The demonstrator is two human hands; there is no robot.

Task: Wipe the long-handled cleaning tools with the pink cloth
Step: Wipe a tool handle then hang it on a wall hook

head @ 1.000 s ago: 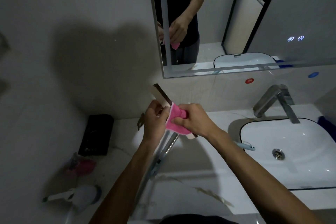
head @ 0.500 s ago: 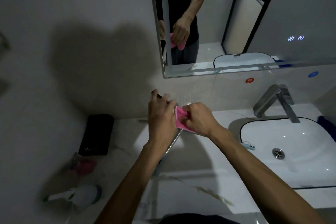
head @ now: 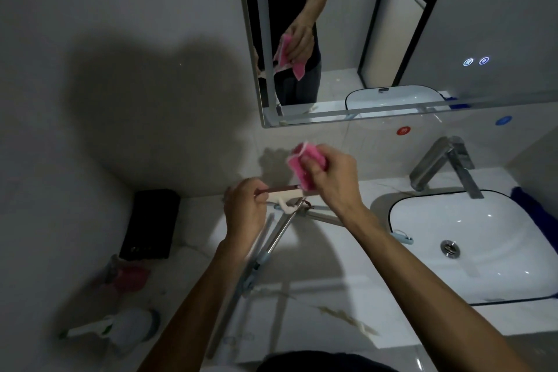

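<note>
My left hand grips the flat head of a long-handled squeegee-like tool, turned level over the counter. Its metal shaft runs down toward me. My right hand holds the bunched pink cloth just above the right end of the tool's head. A second long handle lies on the counter behind, ending in a pale blue tip near the sink.
A white sink with a chrome tap is at the right. At the left stand a black box, a pink item and a white spray bottle. A mirror hangs above.
The tool's head has turned from upright to level in my left hand. My right hand has lifted the pink cloth up and right, off the blade.
</note>
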